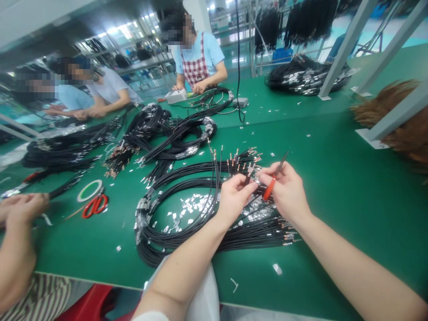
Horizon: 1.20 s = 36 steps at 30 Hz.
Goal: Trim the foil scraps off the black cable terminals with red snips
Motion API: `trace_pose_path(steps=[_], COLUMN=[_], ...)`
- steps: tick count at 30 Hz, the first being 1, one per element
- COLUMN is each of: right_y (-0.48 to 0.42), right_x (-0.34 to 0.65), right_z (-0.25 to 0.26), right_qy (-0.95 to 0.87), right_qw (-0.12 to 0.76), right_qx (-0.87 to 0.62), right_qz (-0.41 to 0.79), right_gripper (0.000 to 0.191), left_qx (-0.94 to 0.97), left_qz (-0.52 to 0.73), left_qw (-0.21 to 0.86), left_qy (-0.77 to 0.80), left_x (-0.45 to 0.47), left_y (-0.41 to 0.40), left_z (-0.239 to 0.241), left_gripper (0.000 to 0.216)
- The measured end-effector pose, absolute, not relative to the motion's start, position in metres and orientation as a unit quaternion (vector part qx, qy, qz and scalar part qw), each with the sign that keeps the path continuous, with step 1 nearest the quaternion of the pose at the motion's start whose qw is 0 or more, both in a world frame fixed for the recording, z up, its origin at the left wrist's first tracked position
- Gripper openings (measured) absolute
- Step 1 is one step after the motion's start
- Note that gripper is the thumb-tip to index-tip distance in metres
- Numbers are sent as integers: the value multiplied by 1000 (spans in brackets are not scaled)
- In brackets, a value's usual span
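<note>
My left hand (236,195) is pinching a thin black cable (248,180); my right hand (288,189) is gripping orange-handled, dark-bladed metal scissors (269,189).

Coiled black cables (240,238), tilted orange-handled tool (269,190)

Can't really see the cable end (248,179), left hand's (236,196) fingers cover part of it. Right hand (288,188) hides the middle of the orange-handled tool (269,190). Brown bundle (408,142) far right's blurry and cropped, co-worker's arm (16,254) near left's cut off too. Shiny scraps (197,203)? Too tiny to tell.
</note>
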State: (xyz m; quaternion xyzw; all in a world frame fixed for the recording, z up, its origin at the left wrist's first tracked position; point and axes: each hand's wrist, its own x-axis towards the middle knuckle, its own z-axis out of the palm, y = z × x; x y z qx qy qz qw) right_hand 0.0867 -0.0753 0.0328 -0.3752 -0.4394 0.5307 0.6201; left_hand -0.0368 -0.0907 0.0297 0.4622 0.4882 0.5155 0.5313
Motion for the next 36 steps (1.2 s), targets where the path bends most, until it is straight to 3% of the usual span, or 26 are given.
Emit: trace_pose_path(steps=[7,17,20,26,36], right_y=[-81,-74,-71,-69,-72], right_x=[85,89,98,113,111], right_z=[38,34,35,31,30], right_qy=[-470,-465,-554,-785,-811], right_qw=[614,602,540,291,258], right_qx=[-396,-384,-442,-493,-492], right_qz=[495,524,454,238,185], right_gripper=[22,27,24,30,39], left_qx=[482,406,383,348,350], left_qz=[515,475,469,454,440], left_qw=[505,655,684,733,739], left_qy=[497,424,408,368,372], left_x=[-36,-39,-46,-59,-54], left_y=[-94,-88,-83,-74,-76], left_z=[31,37,41,42,43], left_gripper=[23,28,29,29,30])
